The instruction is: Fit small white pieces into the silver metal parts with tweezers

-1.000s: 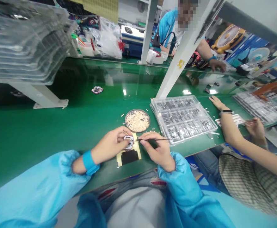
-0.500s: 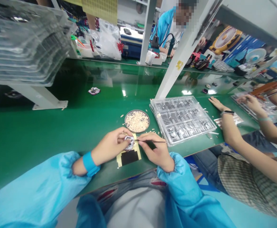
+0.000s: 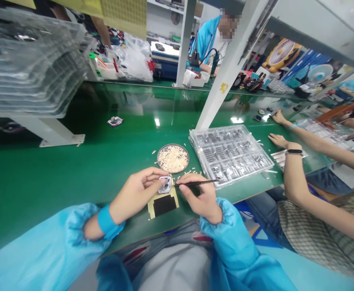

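Left hand (image 3: 136, 192) grips the case (image 3: 165, 184) over the yellow sheet (image 3: 151, 207); the case's open face is turned up, toward the camera. Right hand (image 3: 199, 196) pinches the tweezers (image 3: 209, 182): long axis crosswise, tip left, at the case's right edge; contact cannot be confirmed. Dish (image 3: 158, 162), beyond the case: filled with small parts (image 3: 173, 158), pale and dark. Tray (image 3: 246, 175), right: compartments in rows, contents too small to identify.

No legible txt; dark print (image 3: 222, 50) on white shirt (image 3: 220, 43) at back too sm. to read.
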`<state>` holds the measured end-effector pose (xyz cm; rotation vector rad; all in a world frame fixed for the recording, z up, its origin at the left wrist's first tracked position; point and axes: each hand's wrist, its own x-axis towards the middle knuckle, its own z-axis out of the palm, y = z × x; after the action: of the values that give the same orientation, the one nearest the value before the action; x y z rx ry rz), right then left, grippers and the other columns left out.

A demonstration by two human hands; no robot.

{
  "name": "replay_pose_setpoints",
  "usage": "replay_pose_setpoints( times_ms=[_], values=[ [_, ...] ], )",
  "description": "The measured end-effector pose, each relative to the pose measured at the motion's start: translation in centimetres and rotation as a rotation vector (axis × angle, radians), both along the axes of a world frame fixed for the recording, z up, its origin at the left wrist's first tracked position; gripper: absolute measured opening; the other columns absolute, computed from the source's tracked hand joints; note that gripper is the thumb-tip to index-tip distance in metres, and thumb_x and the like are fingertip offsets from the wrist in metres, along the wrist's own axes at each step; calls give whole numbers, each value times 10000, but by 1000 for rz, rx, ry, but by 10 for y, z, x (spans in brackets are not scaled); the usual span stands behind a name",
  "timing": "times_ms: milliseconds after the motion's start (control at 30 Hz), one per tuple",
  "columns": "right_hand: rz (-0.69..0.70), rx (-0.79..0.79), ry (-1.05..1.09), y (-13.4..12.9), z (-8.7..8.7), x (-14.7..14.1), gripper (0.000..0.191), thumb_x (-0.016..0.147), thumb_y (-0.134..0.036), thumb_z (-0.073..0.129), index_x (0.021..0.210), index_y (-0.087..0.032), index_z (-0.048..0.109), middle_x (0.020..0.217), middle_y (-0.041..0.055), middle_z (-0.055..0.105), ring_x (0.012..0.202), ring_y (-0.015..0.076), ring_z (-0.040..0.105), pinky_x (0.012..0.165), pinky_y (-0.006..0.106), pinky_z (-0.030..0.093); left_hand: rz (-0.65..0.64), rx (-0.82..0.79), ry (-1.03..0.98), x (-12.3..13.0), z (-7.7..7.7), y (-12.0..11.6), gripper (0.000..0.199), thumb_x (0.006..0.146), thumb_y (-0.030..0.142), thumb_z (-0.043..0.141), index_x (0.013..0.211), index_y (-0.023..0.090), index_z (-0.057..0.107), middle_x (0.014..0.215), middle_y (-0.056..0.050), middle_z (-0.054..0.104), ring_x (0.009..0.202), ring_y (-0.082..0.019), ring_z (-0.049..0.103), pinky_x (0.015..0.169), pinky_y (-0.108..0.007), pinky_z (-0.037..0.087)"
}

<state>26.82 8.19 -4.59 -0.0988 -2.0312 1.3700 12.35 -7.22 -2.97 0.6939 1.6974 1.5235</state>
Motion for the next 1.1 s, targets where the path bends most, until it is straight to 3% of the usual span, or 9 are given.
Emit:
replay_pose_setpoints(
  times_ms=[300,533,733,833,1000,1100],
  values=[
    [13,31,3,0,-2,-1,189,856,-110,688,1012,-216,685,964,72,745,927,210,708,855,377,587,6,13,4,3,4,0,335,860,422,705,1072,162,707,1021,-92,781,883,-205,742,771,-273,602],
    [20,20,-16,-1,-3,-1,170,864,-135,692,1010,-223,694,974,73,748,936,214,709,868,382,583,26,19,-5,4,3,0,349,849,423,718,1071,154,705,1017,-94,784,890,-206,744,777,-273,605],
    [135,-290,-90,3,-7,-2,47,899,-213,690,938,-229,669,946,55,739,944,210,710,872,393,572,7,28,29,1,1,-2,335,868,419,702,1085,164,702,1057,-92,776,930,-204,739,812,-276,604],
    [202,-427,-120,5,-9,-3,76,888,-249,714,913,-224,647,955,51,728,932,200,702,863,384,567,-17,28,55,-2,0,-4,326,877,419,694,1088,171,703,1060,-86,774,942,-203,734,832,-279,598],
    [299,-537,-130,4,-9,-3,131,878,-289,730,900,-214,624,965,49,713,863,177,689,826,361,557,-41,16,45,-6,1,-4,357,867,453,697,1090,174,701,1053,-89,769,966,-224,726,849,-302,590],
    [323,-548,-130,4,3,5,143,899,-327,702,919,-213,617,937,56,715,835,189,686,797,365,548,-11,-19,47,-7,6,-3,384,846,474,709,1070,162,700,983,-92,771,962,-238,723,860,-312,584]
  ],
)
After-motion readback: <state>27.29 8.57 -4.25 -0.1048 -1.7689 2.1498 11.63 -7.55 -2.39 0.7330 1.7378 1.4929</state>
